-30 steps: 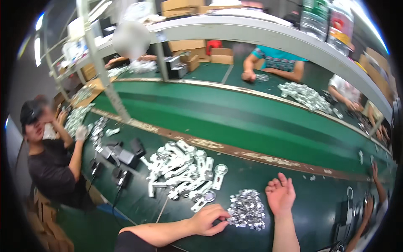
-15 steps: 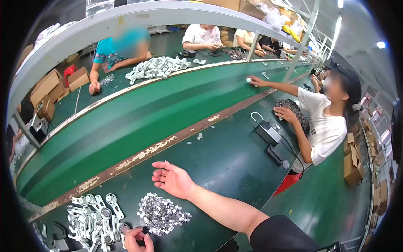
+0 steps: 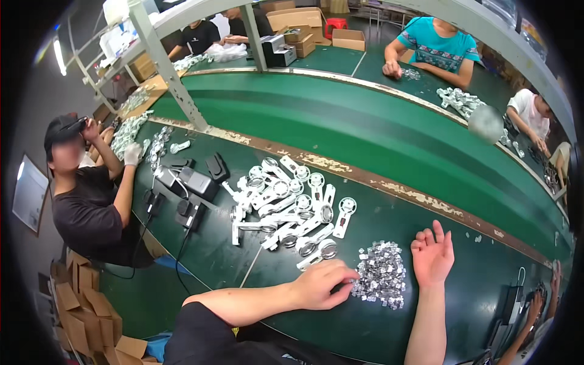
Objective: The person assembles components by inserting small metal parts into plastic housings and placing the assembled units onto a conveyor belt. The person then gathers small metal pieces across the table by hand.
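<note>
My left hand (image 3: 325,285) is at the left edge of a pile of small shiny metal pieces (image 3: 382,275). Thumb and fingers are drawn together in a pinch, and what they hold, if anything, is too small to make out. To the right of that pile, my right hand (image 3: 433,252) rests palm up, fingers apart and loosely curled, with nothing visible in it. Beyond my left hand lies a heap of white handled parts with round metal discs (image 3: 292,210). One white part (image 3: 345,217) sits at the heap's right side.
A green conveyor belt (image 3: 340,115) runs past the dark green table behind a worn brown edge strip (image 3: 389,190). Black corded devices (image 3: 193,182) stand to the left, near a co-worker in a black cap (image 3: 91,201). Other people sit across the belt; cardboard boxes (image 3: 85,304) are stacked lower left.
The view has swung to the left, bringing the white heap and the left-hand co-worker into sight. My left hand is now beside the metal pile; my right hand stays empty and open.
</note>
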### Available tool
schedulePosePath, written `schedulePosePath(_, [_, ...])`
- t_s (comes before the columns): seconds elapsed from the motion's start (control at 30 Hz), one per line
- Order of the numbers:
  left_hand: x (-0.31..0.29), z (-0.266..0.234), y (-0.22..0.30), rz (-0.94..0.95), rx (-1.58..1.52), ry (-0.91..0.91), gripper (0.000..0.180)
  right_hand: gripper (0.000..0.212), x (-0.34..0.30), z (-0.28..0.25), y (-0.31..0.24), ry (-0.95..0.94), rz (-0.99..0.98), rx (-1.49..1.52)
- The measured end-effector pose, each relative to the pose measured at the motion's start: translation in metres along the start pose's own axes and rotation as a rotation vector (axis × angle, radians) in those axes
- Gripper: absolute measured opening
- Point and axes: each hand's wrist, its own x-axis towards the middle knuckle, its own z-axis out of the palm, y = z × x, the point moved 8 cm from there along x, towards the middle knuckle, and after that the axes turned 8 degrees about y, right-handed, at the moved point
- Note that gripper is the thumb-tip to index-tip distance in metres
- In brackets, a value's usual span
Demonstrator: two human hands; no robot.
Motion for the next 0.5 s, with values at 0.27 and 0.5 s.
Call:
schedulePosePath(0.27, [0.002, -0.015, 0.011, 0.136, 0.033, 0.054, 0.023, 0.039, 0.007, 0.010, 0.008, -0.076, -0.005, -0.038])
schedulePosePath(0.5, [-0.009, -0.016, 0.031, 0.220, 0.011, 0.096, 0.027, 0.041, -0.005, 0.006, 0.002, -0.075, -0.049, -0.043])
